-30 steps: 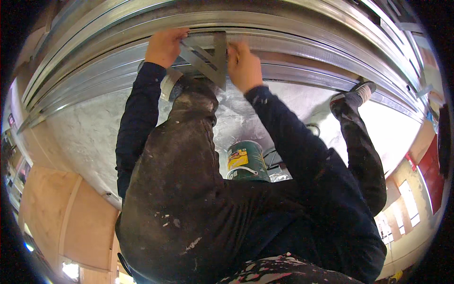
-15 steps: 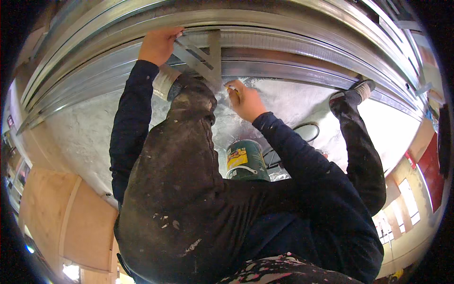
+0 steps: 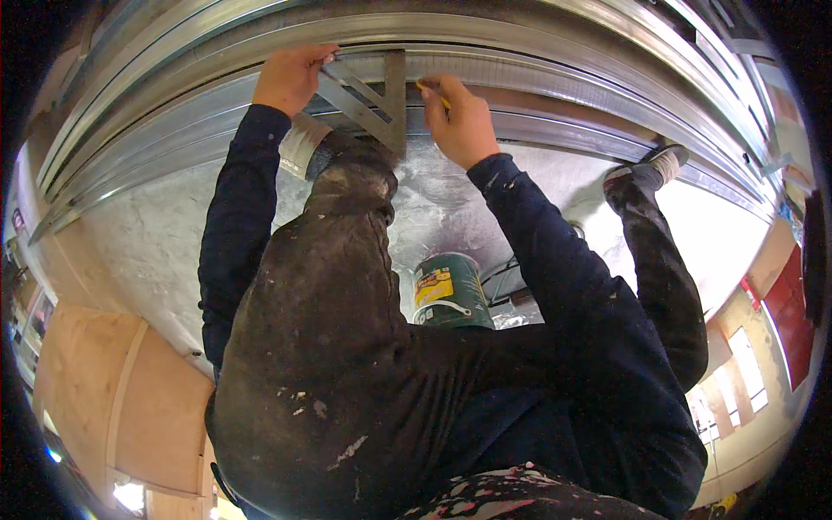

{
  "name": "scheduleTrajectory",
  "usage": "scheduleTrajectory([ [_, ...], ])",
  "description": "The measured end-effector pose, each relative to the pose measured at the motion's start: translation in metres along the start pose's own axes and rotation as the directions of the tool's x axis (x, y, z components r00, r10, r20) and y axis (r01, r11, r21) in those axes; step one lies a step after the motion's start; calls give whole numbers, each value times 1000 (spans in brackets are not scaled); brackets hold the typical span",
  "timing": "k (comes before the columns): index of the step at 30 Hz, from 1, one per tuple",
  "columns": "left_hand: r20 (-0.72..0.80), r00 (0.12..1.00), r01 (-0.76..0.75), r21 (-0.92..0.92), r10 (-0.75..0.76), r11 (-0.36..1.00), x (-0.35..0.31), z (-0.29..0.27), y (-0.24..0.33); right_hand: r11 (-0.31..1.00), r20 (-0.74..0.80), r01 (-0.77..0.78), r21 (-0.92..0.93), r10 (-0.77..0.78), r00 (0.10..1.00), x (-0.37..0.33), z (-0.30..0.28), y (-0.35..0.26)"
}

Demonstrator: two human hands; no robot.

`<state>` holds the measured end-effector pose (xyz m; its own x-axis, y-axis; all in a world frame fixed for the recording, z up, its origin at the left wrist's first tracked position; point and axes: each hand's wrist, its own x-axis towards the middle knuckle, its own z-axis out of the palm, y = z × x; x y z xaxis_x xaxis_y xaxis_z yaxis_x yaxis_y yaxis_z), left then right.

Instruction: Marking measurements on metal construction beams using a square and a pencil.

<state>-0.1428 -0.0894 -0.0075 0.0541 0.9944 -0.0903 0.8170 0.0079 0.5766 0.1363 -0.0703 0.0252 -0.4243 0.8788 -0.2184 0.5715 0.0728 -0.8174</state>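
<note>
- Metal channels [image 3: 555, 78] edge a pale floor [image 3: 173, 221].
- Left hand [image 3: 288, 80], curled closed, holds the metal square [image 3: 396, 95] across the channels.
- Right hand [image 3: 464, 123] pinches a slim yellow tool [image 3: 445, 102].
- A slack left grip could skew the square.

Set square [image 3: 395, 104] lies on channel rails [image 3: 542, 74] between left hand [image 3: 286, 80] and right hand [image 3: 461, 121]; bucket [image 3: 464, 290] on floor [image 3: 156, 230], nearer than rails.

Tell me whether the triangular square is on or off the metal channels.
On: the triangular square lies across the metal channels, overlapping their ridges, and the left hand grips its upper-left corner.
</note>
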Motion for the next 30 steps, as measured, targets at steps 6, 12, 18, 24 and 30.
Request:
scheduleTrajectory([
  [6, -25, 999, -29, 34, 30, 999, -2, 0, -3, 997, -48, 61, -52, -64, 997, 31, -3, -10],
  [12, -30, 999, 22, -58, -24, 998, -2, 2, -1, 997, -61, 16, -79, -20, 998, 42, -3, -12],
  [18, -53, 998, -23, 16, 24, 1000, -3, 3, -2, 996, -58, -4, -90, -2, 998, 46, 0, -10],
  [24, -49, 999, -10, 17, 11, 1000, -1, 3, 1, 990, -97, 47, -135, -61, 993, 56, 3, -8],
  [30, -101, 993, -56, -17, 54, 998, -6, 8, -8, 980, -60, -16, -200, 4, 998, 4, 28, -1],
])
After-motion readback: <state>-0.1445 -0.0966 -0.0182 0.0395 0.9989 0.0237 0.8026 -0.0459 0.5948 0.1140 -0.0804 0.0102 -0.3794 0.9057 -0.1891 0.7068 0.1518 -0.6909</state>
